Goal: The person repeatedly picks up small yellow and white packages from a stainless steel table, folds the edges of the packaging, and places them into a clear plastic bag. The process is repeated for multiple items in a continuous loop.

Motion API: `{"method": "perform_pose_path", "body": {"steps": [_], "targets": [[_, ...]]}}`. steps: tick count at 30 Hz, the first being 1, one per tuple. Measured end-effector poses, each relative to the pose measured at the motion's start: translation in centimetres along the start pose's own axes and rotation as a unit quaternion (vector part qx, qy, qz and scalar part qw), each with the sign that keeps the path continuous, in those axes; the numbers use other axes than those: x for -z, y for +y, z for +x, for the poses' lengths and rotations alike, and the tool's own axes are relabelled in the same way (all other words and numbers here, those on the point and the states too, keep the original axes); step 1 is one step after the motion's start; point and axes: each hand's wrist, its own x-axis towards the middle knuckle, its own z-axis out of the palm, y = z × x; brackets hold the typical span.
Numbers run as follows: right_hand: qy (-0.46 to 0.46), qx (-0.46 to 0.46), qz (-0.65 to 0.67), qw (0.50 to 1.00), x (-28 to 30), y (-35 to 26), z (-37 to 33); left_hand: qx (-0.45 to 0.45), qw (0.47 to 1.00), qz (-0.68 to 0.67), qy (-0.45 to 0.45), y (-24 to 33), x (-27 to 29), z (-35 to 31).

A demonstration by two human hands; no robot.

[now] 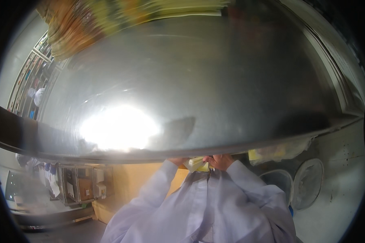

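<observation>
Just 1 cam on my feed, wearer's head tipped down, so I'm reading hands at the lower edge of the metal worktop [239, 81]. Both sit low, close to the shirt front [196, 192], prob. b/c elbows tucked in make small handling steadier.

R hand [222, 162]: fingers narrow, thumb over the near side of a small white-&-yellow bundle [196, 164], so I'd call it a hold. L hand [176, 161] is at the bundle's other side, but its fingers are mostly hidden; can't tell if they grip or only touch. Bundle's right btwn the 2 hands, in front of the chest, just below the worktop rim in my view. Looks like packaging film or folded packs; too small to be sure.

Far L on the worktop: big stack [117, 20] of yellow, green & orange flat packs, motion-blurred. Prob. parked back there to leave working room near the body. Bright glare on the metal, L of center, washes out detail.

R of the R hand, a clear plastic bag [278, 152] w/ yellow stuff inside is partly under the rim, maybe kept within easy reach. Below it, 2 round-rimmed containers [309, 184]. Lower L, a rack [75, 184] w/ cartons, out of the way IMO.
</observation>
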Motion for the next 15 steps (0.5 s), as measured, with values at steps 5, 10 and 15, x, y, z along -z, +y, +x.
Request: {"method": "perform_pose_path", "body": {"steps": [5,10,15], "targets": [[0.051,-0.042,-0.036,0.997,-1.7,2.7,-0.4,0.015,1.000,-0.023,-0.011,0.8,0.3,0.7],[-0.011,-0.020,-0.023,0.999,-0.1,0.1,0.4,-0.007,1.000,0.013,0.007,0.9,0.7,0.1],[0.048,-0.095,0.012,0.994,-1.4,2.5,-0.2,0.036,0.999,0.021,-0.022,2.4,1.7,1.1]]}}
